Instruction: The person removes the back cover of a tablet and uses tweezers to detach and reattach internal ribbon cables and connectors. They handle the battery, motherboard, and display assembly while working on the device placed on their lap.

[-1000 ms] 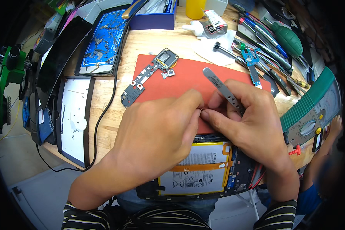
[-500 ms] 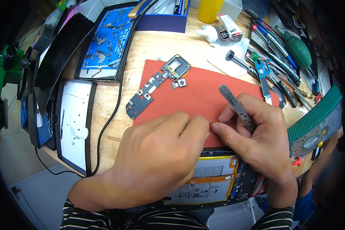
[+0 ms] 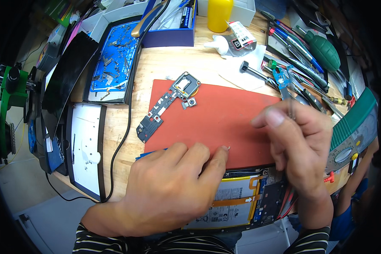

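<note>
My left hand (image 3: 173,186) is closed, knuckles up, at the near edge of a red mat (image 3: 224,122). A tiny pale piece, too small to name, shows at its index fingertip; the thumb is hidden. A bit of something blue (image 3: 144,154) peeks out past its knuckles. My right hand (image 3: 302,148), slightly blurred, is raised over the mat's right side with curled fingers round grey tweezers (image 3: 291,111), seen nearly edge-on. Below the hands lies an opened device with a large battery (image 3: 233,194) and orange ribbon cable. A dark phone midframe part (image 3: 160,111) and small camera module (image 3: 191,102) rest on the mat.
At left are a white tray (image 3: 85,148) with tiny screws and a blue tray (image 3: 114,59) of metal scraps. A black cable (image 3: 130,114) runs beside them. At right lie a multimeter (image 3: 351,131), several pens and screwdrivers, and a green blower (image 3: 324,51). Another person's arm (image 3: 360,169) shows there.
My right hand has lifted away from my left fingertips, moving right, and the tweezers have turned in it. My left hand stays low with its index finger at the mat. The view has shifted slightly.
</note>
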